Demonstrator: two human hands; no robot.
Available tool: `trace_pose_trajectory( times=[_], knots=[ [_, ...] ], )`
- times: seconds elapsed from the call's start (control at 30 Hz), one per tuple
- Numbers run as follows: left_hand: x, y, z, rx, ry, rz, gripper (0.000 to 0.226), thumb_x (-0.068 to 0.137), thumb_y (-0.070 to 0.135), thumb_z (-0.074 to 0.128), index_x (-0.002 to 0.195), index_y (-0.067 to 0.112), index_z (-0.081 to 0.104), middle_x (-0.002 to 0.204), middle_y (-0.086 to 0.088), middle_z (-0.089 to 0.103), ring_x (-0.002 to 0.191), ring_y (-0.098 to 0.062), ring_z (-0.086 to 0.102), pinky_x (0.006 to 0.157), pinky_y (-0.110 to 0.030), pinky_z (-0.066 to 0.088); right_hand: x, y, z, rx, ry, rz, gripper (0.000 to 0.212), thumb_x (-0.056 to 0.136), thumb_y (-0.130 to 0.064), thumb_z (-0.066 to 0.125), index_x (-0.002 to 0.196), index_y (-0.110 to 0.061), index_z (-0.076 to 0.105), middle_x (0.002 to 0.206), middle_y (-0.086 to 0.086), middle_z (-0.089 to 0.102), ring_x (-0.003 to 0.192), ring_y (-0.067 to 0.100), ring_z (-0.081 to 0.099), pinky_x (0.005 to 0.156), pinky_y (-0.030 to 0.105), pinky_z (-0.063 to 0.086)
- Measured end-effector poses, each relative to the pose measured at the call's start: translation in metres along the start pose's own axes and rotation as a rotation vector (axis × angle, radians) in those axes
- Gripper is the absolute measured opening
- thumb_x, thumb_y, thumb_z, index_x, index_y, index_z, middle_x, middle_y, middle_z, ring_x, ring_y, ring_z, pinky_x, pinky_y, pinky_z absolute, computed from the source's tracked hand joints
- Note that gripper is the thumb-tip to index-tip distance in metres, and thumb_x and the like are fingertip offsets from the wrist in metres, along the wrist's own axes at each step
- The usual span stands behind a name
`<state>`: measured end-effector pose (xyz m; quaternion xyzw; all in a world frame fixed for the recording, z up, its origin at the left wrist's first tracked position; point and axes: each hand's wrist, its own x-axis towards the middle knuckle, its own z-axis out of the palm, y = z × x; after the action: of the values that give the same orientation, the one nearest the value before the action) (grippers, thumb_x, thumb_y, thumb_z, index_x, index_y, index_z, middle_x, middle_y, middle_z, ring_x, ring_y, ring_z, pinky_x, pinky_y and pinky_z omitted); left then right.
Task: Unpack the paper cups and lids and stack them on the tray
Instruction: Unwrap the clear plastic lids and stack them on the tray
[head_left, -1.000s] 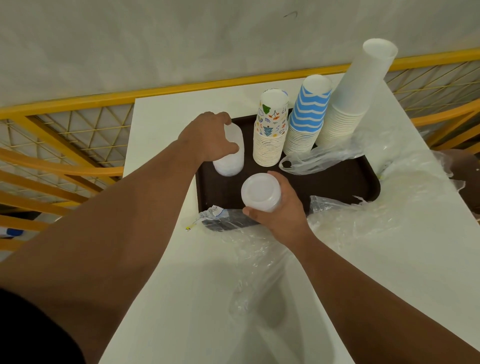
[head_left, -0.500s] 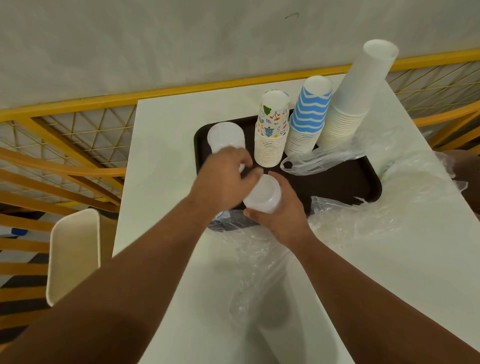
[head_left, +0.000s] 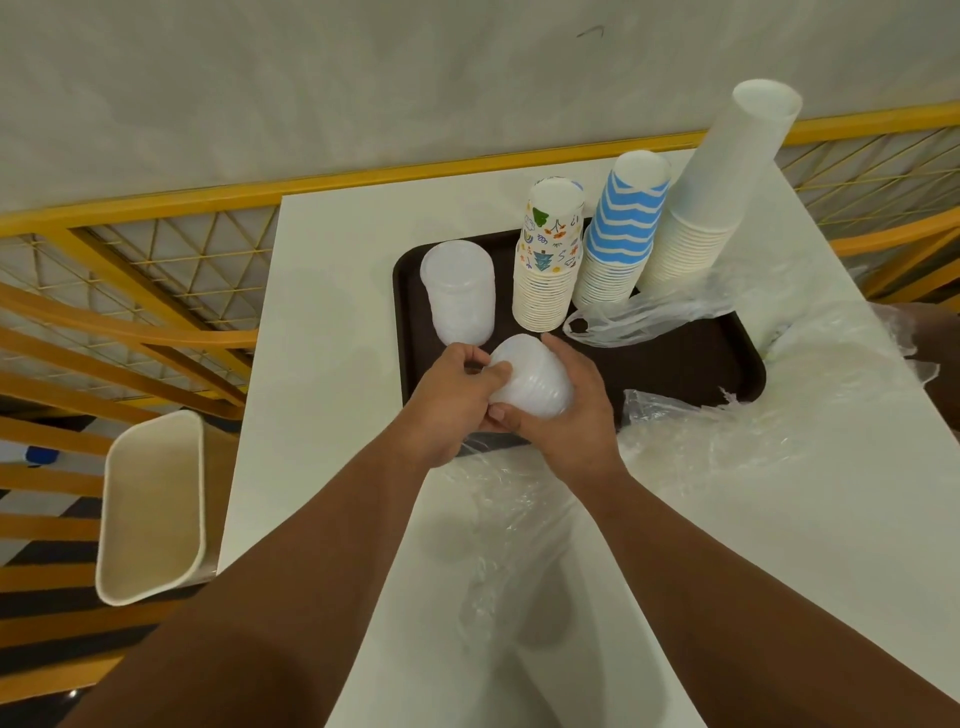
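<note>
A dark brown tray (head_left: 696, 364) lies on the white table. On it stand a stack of clear lids (head_left: 460, 293), a patterned cup stack (head_left: 548, 260), a blue-and-white striped cup stack (head_left: 621, 234) and a tall plain white cup stack (head_left: 722, 182). Over the tray's front left corner, both hands hold a second, tilted stack of lids (head_left: 530, 376). My right hand (head_left: 569, 415) grips it from the right and beneath. My left hand (head_left: 452, 402) pinches its left side with fingertips.
Crumpled clear plastic wrap (head_left: 737, 447) covers the table in front and to the right of the tray; another bag (head_left: 644, 317) lies on the tray by the cups. A cream bin (head_left: 150, 509) stands left of the table. Yellow railing (head_left: 156, 291) runs behind.
My left hand let go of the standing lid stack and came back to the second stack in my right hand. That stack has tilted over and both hands now hold it.
</note>
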<state>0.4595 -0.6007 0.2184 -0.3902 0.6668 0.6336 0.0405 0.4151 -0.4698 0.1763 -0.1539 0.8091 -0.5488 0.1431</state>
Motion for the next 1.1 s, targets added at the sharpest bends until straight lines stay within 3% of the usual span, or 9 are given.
trace_pose_trajectory(
  times=[0.1,0.2,0.3,0.5,0.6,0.77,0.87,1.0,1.1],
  knots=[
    [0.002,0.001,-0.005,0.056,-0.042,-0.001,0.038,0.094,0.044,0.059,0.119,0.015,0.054,0.118,-0.006,0.058,0.102,-0.025,0.063,0.077,-0.043,0.061,0.001,0.001,0.0,-0.026,-0.015,0.0,0.089,0.066,-0.033,0.089,0.142,-0.032,0.042,0.132,-0.012,0.041,0.114,0.002,0.041,0.081,-0.003,0.034],
    [0.003,0.005,-0.01,0.322,-0.027,0.124,0.052,0.078,0.061,0.069,0.108,0.02,0.061,0.106,0.001,0.065,0.094,-0.017,0.066,0.082,-0.035,0.059,0.002,0.003,0.001,-0.045,-0.02,0.007,0.089,0.065,-0.034,0.089,0.142,-0.031,0.044,0.132,-0.011,0.042,0.111,0.002,0.042,0.07,-0.007,0.033],
    [0.004,0.009,-0.011,0.409,-0.03,0.182,0.05,0.071,0.053,0.079,0.107,0.024,0.061,0.104,0.004,0.064,0.091,-0.011,0.064,0.075,-0.024,0.057,0.005,0.003,0.001,-0.081,-0.044,-0.009,0.09,0.064,-0.033,0.089,0.142,-0.027,0.044,0.138,-0.002,0.045,0.113,0.002,0.04,0.071,-0.009,0.032],
    [0.007,0.01,-0.015,0.386,-0.035,0.186,0.052,0.068,0.05,0.083,0.108,0.025,0.06,0.103,0.005,0.065,0.096,-0.013,0.064,0.089,-0.04,0.057,0.005,0.004,0.0,-0.139,-0.04,-0.014,0.088,0.065,-0.037,0.088,0.141,-0.026,0.044,0.14,-0.002,0.046,0.113,0.0,0.038,0.08,-0.005,0.028],
    [0.003,0.014,-0.016,0.434,-0.02,0.206,0.052,0.068,0.05,0.083,0.107,0.025,0.059,0.104,0.005,0.066,0.094,-0.011,0.064,0.085,-0.034,0.056,0.004,0.003,0.001,-0.157,-0.042,-0.014,0.089,0.065,-0.04,0.087,0.142,-0.028,0.044,0.141,-0.003,0.046,0.114,0.001,0.038,0.091,0.008,0.031],
    [-0.011,0.04,-0.025,0.747,0.119,0.404,0.061,0.073,0.054,0.077,0.118,0.018,0.056,0.112,0.0,0.06,0.096,-0.013,0.056,0.076,-0.023,0.041,0.004,0.004,-0.001,-0.061,-0.038,0.012,0.086,0.064,-0.035,0.089,0.139,-0.031,0.046,0.137,-0.007,0.043,0.115,0.003,0.041,0.08,0.001,0.031],
    [-0.012,0.061,-0.035,0.827,0.234,0.568,0.064,0.075,0.056,0.075,0.122,0.017,0.054,0.117,-0.004,0.061,0.093,-0.012,0.048,0.075,-0.024,0.038,0.004,0.005,-0.002,-0.067,-0.03,0.006,0.087,0.063,-0.039,0.089,0.138,-0.036,0.045,0.138,-0.009,0.041,0.116,0.004,0.039,0.087,0.015,0.037],
    [0.01,0.084,-0.045,0.873,0.304,0.681,0.057,0.08,0.044,0.074,0.123,0.013,0.054,0.127,-0.007,0.058,0.108,-0.023,0.052,0.083,-0.028,0.038,0.005,0.007,-0.001,-0.106,-0.027,0.008,0.088,0.064,-0.043,0.088,0.139,-0.038,0.043,0.141,-0.01,0.04,0.117,0.002,0.035,0.091,0.021,0.036],
    [0.033,0.091,-0.052,0.921,0.294,0.636,0.057,0.081,0.039,0.074,0.127,0.013,0.054,0.135,-0.007,0.053,0.12,-0.025,0.049,0.093,-0.03,0.039,0.005,0.008,-0.002,-0.108,-0.021,0.005,0.088,0.063,-0.043,0.088,0.139,-0.039,0.043,0.141,-0.01,0.04,0.119,0.003,0.036,0.096,0.023,0.038]
  ],
)
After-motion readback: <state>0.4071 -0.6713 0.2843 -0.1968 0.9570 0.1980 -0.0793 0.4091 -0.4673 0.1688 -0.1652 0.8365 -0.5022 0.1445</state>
